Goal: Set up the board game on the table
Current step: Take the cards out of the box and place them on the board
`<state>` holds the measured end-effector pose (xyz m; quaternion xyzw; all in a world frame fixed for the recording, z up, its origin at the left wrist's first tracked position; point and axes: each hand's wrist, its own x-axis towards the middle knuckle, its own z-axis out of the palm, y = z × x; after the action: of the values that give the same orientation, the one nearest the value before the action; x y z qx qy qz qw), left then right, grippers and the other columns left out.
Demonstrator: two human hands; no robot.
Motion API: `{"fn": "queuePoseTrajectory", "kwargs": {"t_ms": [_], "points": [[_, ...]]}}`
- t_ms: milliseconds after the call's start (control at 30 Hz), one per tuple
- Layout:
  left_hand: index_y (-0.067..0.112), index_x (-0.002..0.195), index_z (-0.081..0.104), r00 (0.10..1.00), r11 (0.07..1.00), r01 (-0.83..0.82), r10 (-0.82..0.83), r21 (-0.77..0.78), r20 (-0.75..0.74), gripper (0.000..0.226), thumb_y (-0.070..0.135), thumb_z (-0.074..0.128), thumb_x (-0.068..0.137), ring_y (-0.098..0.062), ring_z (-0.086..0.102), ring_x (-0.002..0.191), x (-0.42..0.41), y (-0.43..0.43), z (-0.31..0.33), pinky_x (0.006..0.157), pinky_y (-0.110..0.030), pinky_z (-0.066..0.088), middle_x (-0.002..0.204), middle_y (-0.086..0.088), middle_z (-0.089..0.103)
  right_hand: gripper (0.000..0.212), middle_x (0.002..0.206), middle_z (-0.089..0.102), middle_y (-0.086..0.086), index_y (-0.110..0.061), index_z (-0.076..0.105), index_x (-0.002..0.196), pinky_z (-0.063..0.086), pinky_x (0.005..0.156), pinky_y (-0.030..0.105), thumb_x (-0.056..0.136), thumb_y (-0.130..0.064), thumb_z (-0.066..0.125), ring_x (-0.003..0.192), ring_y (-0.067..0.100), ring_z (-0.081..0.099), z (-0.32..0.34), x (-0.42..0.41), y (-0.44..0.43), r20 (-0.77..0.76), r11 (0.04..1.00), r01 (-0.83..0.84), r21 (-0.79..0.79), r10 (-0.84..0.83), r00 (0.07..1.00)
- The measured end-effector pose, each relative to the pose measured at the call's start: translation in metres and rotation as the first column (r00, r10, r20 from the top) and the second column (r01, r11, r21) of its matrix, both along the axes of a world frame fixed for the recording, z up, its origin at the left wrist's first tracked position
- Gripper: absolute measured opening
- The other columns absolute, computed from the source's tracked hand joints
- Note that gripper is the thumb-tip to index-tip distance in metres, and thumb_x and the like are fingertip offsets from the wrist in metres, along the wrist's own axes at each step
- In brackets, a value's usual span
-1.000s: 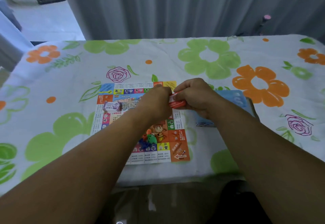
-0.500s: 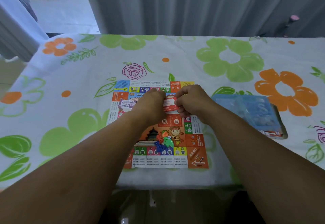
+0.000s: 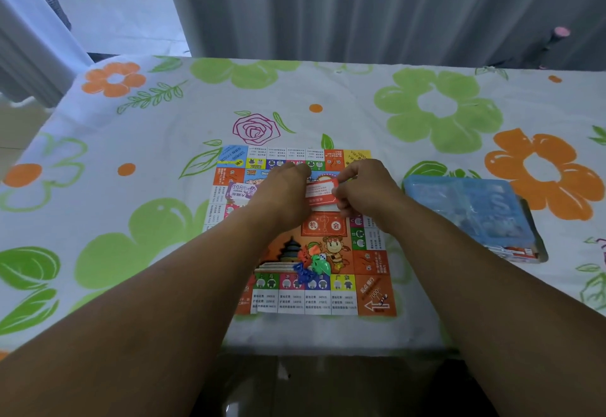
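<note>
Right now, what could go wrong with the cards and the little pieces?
1. The left hand and right hand hold the red cards over the board; a slip could scatter them.
2. The little pieces lie loose between the forearms; a lowered arm might knock them away.

The scene is dim, with a cold bluish tone. Daylight comes from the far left, where the floor (image 3: 131, 23) is washed out beside the grey curtain (image 3: 360, 7). Deep shadow lies under the front edge of the table (image 3: 328, 334). The wide lens curves the picture edges. Print on the red card (image 3: 323, 192) is blurred.
</note>
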<state>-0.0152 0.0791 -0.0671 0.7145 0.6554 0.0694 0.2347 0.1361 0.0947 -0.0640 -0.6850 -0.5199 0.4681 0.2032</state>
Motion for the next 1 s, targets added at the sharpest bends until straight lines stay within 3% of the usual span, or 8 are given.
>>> {"fn": "queuePoseTrajectory", "kwargs": {"t_ms": [200,500,667,800,867,1000], "points": [[0.015,0.127,0.055,1.0,1.0,-0.002,0.002,-0.011,0.004,0.043,0.014,0.072,0.087,-0.027,0.058,0.113,0.001,0.0,0.001,0.095,-0.045,0.054,0.124,-0.008,0.061,0.004,0.072,0.07,0.015,-0.001,0.065,0.087,0.062,0.075,0.053,0.089,-0.004,0.065,0.064,0.028,0.069,-0.002,0.003,0.0,0.048,1.0,0.015,0.007,-0.015,0.999],[0.013,0.144,0.043,0.993,0.998,0.066,-0.063,0.026,-0.097,0.064,0.023,0.072,0.088,-0.029,0.043,0.131,0.009,-0.003,0.016,0.106,-0.042,0.042,0.139,-0.011,0.05,0.007,0.077,0.073,0.019,-0.003,0.064,0.089,0.062,0.074,0.052,0.091,-0.009,0.063,0.065,0.031,0.072,0.007,0.013,-0.002,0.049,1.0,0.012,0.026,-0.014,0.999],[0.011,0.143,0.042,0.988,0.988,0.121,-0.111,0.093,-0.104,0.061,0.019,0.069,0.089,-0.029,0.04,0.13,0.038,-0.005,0.03,0.101,-0.039,0.041,0.138,-0.012,0.048,0.006,0.071,0.07,0.017,-0.002,0.064,0.082,0.062,0.072,0.053,0.087,-0.006,0.064,0.068,0.033,0.073,0.018,0.029,-0.007,0.03,0.996,0.015,0.088,-0.017,0.999],[0.008,0.138,0.044,0.979,0.973,0.195,-0.185,0.124,-0.088,0.055,0.016,0.066,0.088,-0.031,0.041,0.128,0.073,-0.015,0.043,0.098,-0.037,0.039,0.134,-0.014,0.048,0.005,0.081,0.062,0.021,0.005,0.063,0.091,0.06,0.056,0.035,0.089,0.0,0.063,0.058,0.024,0.064,0.035,0.052,-0.013,-0.086,0.994,0.072,0.084,-0.064,0.994],[0.009,0.134,0.045,0.976,0.966,0.217,-0.212,0.14,-0.052,0.05,0.018,0.066,0.089,-0.031,0.045,0.124,0.092,-0.022,0.048,0.093,-0.036,0.04,0.13,-0.013,0.048,0.018,0.084,0.061,0.021,0.012,0.061,0.102,0.058,0.052,0.032,0.089,0.0,0.061,0.056,0.023,0.062,0.042,0.065,-0.014,-0.112,0.989,0.12,0.087,-0.11,0.988],[0.007,0.126,0.044,0.988,0.985,0.151,-0.154,0.084,0.027,0.044,0.018,0.065,0.09,-0.032,0.053,0.113,0.124,-0.029,0.048,0.077,-0.033,0.037,0.123,-0.013,0.05,0.022,0.083,0.06,0.019,0.014,0.062,0.103,0.054,0.052,0.029,0.088,-0.001,0.062,0.06,0.024,0.061,0.045,0.104,-0.016,-0.045,0.978,0.176,0.117,-0.171,0.984]]}}
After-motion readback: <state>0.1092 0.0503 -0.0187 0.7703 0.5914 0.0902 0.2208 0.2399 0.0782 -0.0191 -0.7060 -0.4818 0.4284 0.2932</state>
